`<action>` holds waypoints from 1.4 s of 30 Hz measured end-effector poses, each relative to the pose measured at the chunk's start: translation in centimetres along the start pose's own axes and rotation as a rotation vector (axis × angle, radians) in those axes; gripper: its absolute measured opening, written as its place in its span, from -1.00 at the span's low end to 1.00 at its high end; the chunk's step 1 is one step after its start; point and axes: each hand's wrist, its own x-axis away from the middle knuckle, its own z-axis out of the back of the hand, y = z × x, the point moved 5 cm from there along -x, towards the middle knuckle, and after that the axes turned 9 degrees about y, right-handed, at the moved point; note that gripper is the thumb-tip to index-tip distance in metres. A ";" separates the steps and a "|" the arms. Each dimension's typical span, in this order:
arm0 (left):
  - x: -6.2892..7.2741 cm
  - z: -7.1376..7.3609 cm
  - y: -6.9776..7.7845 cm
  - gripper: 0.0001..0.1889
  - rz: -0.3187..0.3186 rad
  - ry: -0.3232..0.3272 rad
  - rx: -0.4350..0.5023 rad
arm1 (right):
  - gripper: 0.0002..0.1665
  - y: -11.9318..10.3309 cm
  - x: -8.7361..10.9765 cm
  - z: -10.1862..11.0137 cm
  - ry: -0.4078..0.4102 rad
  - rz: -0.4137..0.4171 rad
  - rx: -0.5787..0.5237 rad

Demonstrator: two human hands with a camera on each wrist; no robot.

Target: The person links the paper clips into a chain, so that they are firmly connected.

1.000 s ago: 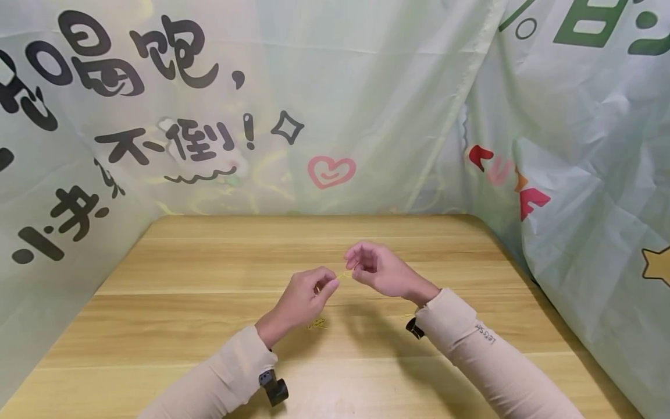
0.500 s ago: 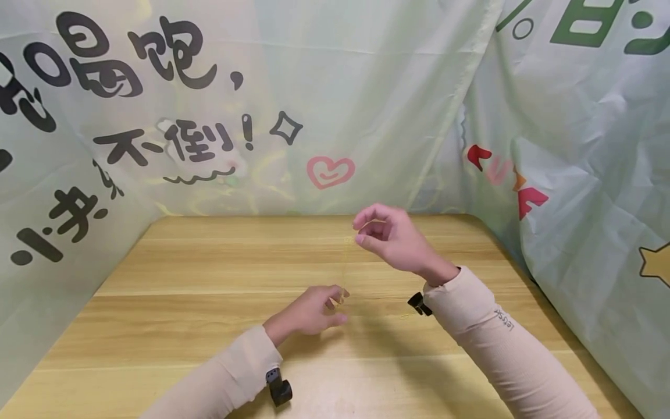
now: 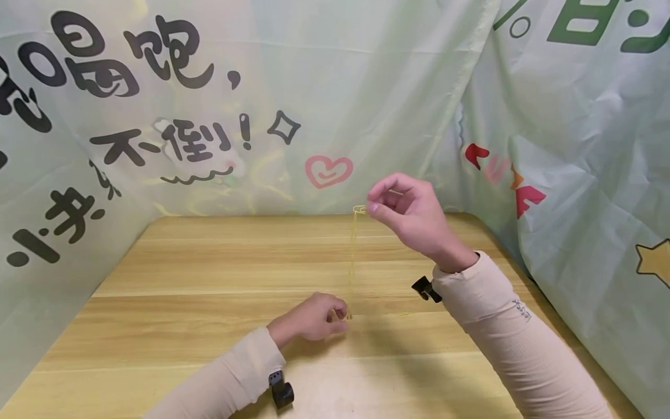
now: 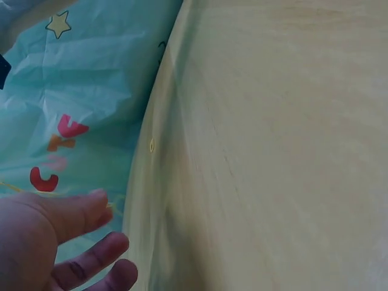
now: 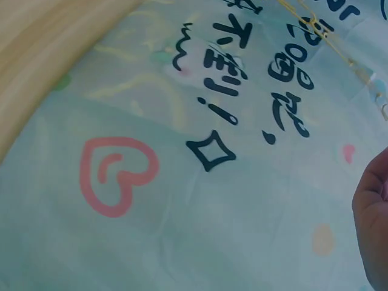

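Note:
A thin chain of yellow paper clips [image 3: 352, 250] hangs almost straight down in the head view. My right hand [image 3: 405, 212], raised above the far part of the table, pinches its top clip [image 3: 360, 209] between thumb and fingers. Low over the table, my left hand [image 3: 316, 317] has its loosely bent fingers and thumb around the chain's lower end, with a gap between the fingertips. In the left wrist view, a bit of yellow shows by that hand's [image 4: 66, 242] thumb tip. The right wrist view catches part of the chain [image 5: 321, 33] and only the edge of the right hand [image 5: 373, 212].
A loose yellow paper clip [image 3: 405, 315] lies on the wooden table [image 3: 209, 273], right of the left hand. Printed cloth [image 3: 366, 87] hangs behind the table and along both sides. A small black camera sits on each wrist.
My right hand has risen and moved right, drawing the chain up from a small bundle into a long hanging line. My left hand has loosened its pinch and moved lower, slightly right.

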 end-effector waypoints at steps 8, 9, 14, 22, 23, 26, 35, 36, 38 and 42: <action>0.0 -0.2 0.8 -0.87 -0.061 -0.021 0.010 | -0.76 -1.5 -0.5 0.3 0.023 0.041 -0.034; 0.0 -0.2 0.8 -0.91 -0.070 -0.014 0.010 | -0.75 -1.7 -0.6 0.4 0.028 0.047 -0.033; 0.2 -0.2 0.7 -0.89 -0.073 0.006 0.013 | -0.74 -2.3 -0.8 0.8 0.054 0.068 -0.026; 0.5 0.1 0.0 -0.86 -0.041 0.005 0.020 | -0.72 -2.4 -0.7 1.2 0.071 0.074 -0.040; 0.5 0.1 0.0 -0.78 -0.035 -0.004 0.024 | -0.73 -2.4 -0.7 1.3 0.071 0.076 -0.040; 0.4 0.1 0.3 -0.49 0.007 -0.033 0.049 | -0.74 -2.5 -0.7 1.2 0.066 0.083 -0.041; 0.1 0.3 0.9 -0.87 -0.062 0.070 0.086 | -0.72 -2.5 -0.7 1.5 0.067 0.084 -0.033; 0.1 0.4 0.8 -0.86 -0.061 0.079 0.082 | -0.73 -2.4 -0.7 1.6 0.070 0.082 -0.029; 0.1 0.5 0.5 -0.83 -0.053 0.090 0.063 | -0.73 -2.3 -0.7 1.8 0.076 0.076 -0.026; 0.3 0.8 -0.3 -0.83 -0.024 0.098 0.034 | -0.73 -1.8 -0.5 2.3 0.085 0.067 -0.024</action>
